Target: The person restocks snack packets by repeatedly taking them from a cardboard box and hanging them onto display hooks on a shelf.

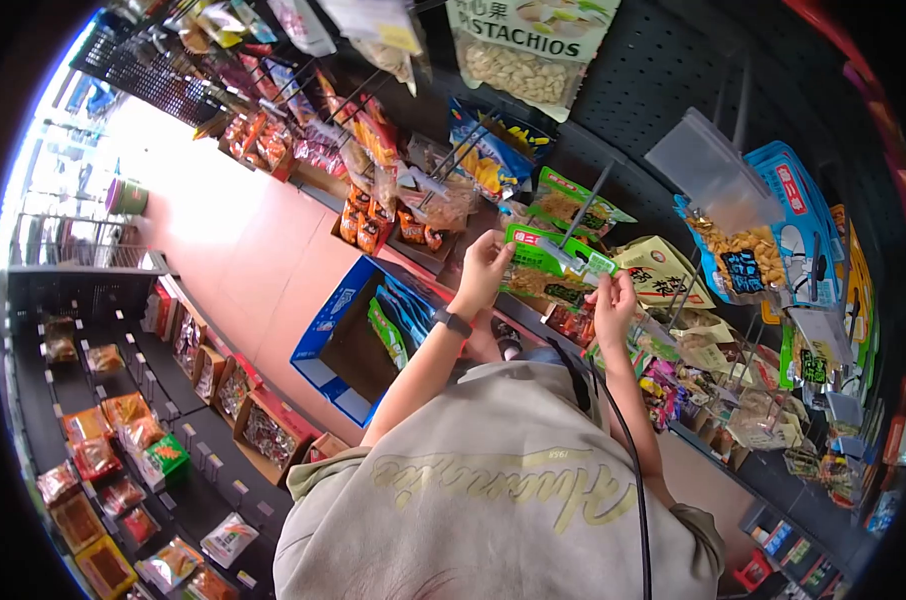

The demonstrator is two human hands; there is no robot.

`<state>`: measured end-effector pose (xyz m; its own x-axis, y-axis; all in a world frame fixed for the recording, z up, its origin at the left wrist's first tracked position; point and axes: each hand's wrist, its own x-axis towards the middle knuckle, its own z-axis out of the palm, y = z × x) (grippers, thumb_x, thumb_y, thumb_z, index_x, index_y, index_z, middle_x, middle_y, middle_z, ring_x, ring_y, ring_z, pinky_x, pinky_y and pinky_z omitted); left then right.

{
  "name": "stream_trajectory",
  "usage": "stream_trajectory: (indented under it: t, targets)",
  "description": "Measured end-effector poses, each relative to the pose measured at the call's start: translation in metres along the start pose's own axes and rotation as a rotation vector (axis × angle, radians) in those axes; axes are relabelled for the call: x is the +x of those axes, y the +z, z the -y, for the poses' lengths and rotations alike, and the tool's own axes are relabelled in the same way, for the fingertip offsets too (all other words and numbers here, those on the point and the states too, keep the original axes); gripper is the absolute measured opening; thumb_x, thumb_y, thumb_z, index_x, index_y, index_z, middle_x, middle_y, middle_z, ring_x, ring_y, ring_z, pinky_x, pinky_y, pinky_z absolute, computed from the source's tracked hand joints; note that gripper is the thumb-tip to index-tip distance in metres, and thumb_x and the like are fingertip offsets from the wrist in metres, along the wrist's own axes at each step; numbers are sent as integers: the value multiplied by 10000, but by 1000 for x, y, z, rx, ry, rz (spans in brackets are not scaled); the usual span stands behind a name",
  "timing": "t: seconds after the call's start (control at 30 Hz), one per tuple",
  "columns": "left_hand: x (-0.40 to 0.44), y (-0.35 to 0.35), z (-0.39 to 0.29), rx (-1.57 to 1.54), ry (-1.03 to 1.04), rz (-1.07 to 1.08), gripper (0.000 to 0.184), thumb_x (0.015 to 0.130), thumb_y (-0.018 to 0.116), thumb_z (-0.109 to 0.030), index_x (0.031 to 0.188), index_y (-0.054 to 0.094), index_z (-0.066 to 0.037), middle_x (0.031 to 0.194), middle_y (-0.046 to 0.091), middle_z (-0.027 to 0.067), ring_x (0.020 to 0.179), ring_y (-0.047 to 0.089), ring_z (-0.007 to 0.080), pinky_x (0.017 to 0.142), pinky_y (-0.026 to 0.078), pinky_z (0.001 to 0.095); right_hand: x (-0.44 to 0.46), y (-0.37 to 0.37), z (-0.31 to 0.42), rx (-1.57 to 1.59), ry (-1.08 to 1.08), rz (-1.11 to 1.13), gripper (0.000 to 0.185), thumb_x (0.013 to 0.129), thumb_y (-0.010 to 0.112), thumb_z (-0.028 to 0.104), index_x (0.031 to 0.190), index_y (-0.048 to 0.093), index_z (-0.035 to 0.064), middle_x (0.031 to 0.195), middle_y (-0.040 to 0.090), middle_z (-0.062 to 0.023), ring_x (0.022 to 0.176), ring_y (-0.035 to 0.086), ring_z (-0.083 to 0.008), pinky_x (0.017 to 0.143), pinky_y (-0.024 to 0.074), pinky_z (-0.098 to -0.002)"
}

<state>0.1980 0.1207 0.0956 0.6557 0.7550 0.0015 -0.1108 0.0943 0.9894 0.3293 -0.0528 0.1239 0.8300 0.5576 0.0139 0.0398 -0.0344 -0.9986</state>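
Note:
A green snack bag (538,262) with a clear lower part hangs by a metal hook on the rack in front of me. My left hand (485,268), with a dark band on its wrist, has its fingers closed on the bag's left edge. At the bag's right corner, beside a small green-and-white label (600,265), is my right hand (614,305), its fingers pinched together. Whether they grip the bag or the label holder is too small to tell. Another green bag (578,205) hangs just behind on a hook, and a cream-coloured bag (663,272) hangs to the right.
An open blue carton (323,325) holding green and blue bags stands at lower left. Metal hooks stick out from the black pegboard (643,90). A pistachio bag (523,65) hangs above, blue nut bags (748,255) to the right. Dark shelves (208,420) with packets line the left.

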Motion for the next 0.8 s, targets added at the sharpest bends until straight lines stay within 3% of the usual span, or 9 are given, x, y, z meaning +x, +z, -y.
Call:
stream_trajectory:
  t: [0.23, 0.37, 0.53, 0.6, 0.63, 0.73, 0.8]
  targets:
    - [-15, -20, 29, 131, -66, -52, 105, 891, 563, -109, 849, 516, -25, 707, 496, -61, 649, 428, 6, 543, 353, 177, -4, 9, -13, -48, 10, 54, 164, 917, 507, 143, 797, 460, 42, 604, 470, 19, 522, 492, -44, 502, 419, -200]
    - [-42, -40, 36, 104, -231, -132, 109, 894, 559, -120, 867, 520, -22, 691, 518, -30, 623, 475, 29, 504, 396, 199, -17, 18, -31, -120, 182, 171, 153, 902, 528, 141, 799, 484, 37, 615, 503, 16, 555, 539, -58, 491, 413, -202]
    - [-67, -81, -9, -17, -161, -308, 94, 871, 581, -99, 863, 535, -18, 659, 546, -7, 585, 503, 51, 481, 395, 227, -44, 61, 10, -234, 0, 338, 144, 867, 571, 132, 765, 521, 45, 633, 547, 18, 547, 507, -39, 495, 392, -199]
    - [-76, -104, -29, 24, -71, -333, 92, 877, 578, -103, 882, 532, -24, 688, 551, -19, 608, 504, 40, 520, 414, 202, -57, 83, 40, -271, -164, 386, 82, 845, 578, 93, 796, 540, 39, 635, 546, -3, 542, 492, -49, 478, 380, -207]
    - [-83, -113, -50, 1, -69, -352, 92, 877, 579, -105, 880, 533, -26, 700, 553, -23, 618, 507, 38, 537, 424, 202, -58, 90, 49, -355, -431, 416, 45, 810, 591, 53, 822, 552, 35, 647, 546, -33, 520, 487, -82, 455, 373, -227]
    - [-103, -140, -108, -57, 6, -422, 80, 879, 575, -103, 893, 539, -33, 731, 563, -25, 636, 515, 34, 563, 443, 203, -66, 131, 99, -263, -709, 503, 49, 785, 593, 28, 815, 555, 31, 660, 539, -48, 506, 491, -123, 447, 378, -241]
    - [-121, -160, -131, -47, 50, -467, 82, 885, 570, -101, 905, 542, -26, 777, 580, -17, 625, 521, 40, 571, 432, 180, -72, 151, 117, -304, -625, 652, 69, 765, 618, 34, 812, 568, 31, 660, 561, -62, 503, 522, -176, 454, 399, -277]
